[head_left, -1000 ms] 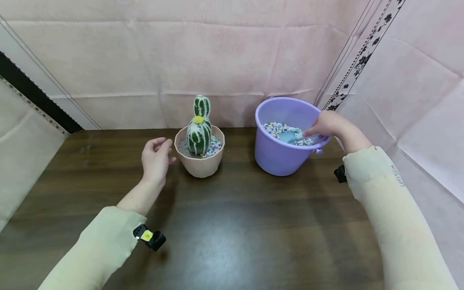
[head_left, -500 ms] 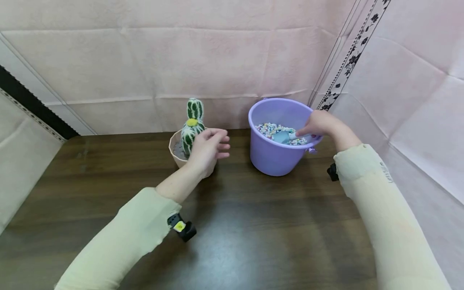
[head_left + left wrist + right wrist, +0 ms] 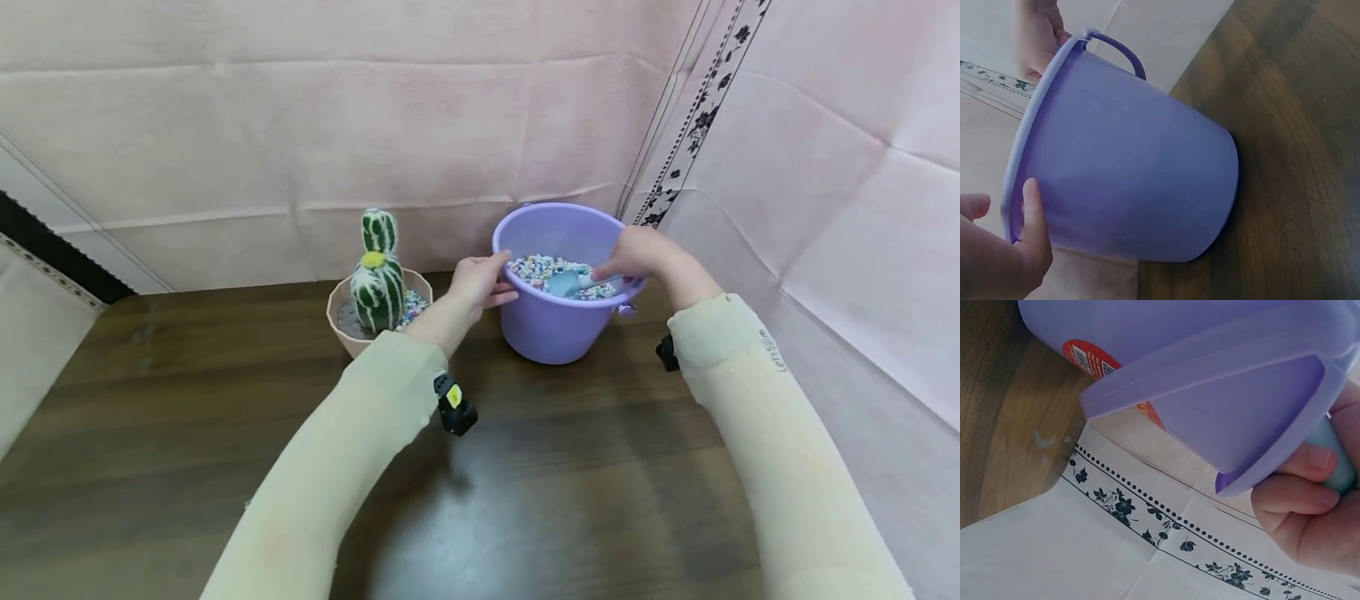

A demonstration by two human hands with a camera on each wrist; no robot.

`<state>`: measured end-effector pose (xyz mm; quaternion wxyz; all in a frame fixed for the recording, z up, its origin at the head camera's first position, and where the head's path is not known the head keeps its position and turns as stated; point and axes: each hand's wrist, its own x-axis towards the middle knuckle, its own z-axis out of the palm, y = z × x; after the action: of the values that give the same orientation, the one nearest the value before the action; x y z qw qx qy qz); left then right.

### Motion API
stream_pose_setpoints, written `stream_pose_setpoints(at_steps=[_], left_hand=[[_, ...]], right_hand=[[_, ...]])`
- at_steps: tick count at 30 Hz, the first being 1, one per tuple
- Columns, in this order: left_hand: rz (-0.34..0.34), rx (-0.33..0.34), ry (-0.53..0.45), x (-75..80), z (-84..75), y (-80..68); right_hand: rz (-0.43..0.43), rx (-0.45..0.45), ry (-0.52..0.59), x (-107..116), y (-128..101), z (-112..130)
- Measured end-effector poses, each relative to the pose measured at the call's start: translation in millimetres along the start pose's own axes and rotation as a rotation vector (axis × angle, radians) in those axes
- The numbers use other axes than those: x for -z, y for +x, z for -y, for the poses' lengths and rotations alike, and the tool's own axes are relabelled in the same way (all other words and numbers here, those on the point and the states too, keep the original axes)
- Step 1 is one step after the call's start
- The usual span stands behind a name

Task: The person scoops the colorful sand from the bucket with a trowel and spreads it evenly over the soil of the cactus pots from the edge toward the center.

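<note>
A lavender bucket stands upright on the table, holding small pastel pellets. My right hand reaches over its right rim and grips the handle of a light-blue scoop, whose blade rests among the pellets. In the right wrist view, fingers curl round the pale handle. At the bucket's left rim is my left hand. The left wrist view has one straight finger against the outer wall, with the thumb apart on the rim's other side.
Left of the bucket, a beige pot bears a green-and-white cactus with a yellow flower, grey filling and some pastel pellets. My left forearm passes in front of the pot. Pale cloth hangs behind and beside the brown table.
My left hand has travelled right, from the pot's left side past its front to the bucket's rim. The right hand stays on the scoop in the bucket. The head view has shifted slightly.
</note>
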<state>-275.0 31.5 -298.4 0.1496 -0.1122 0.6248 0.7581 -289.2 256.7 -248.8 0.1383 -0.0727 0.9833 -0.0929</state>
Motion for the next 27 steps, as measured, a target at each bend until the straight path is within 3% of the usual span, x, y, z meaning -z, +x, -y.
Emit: stream_pose_setpoints(at_steps=[7,27], left_hand=[[-0.002,-0.026,-0.017,-1.8,6.0,11.8],[0.001,-0.049,-0.042,-4.7,5.1,15.5]], right_hand=[[0.002,-0.024,0.030,-5,3,2],[-0.017,-0.036,0.162,-4,-5,5]])
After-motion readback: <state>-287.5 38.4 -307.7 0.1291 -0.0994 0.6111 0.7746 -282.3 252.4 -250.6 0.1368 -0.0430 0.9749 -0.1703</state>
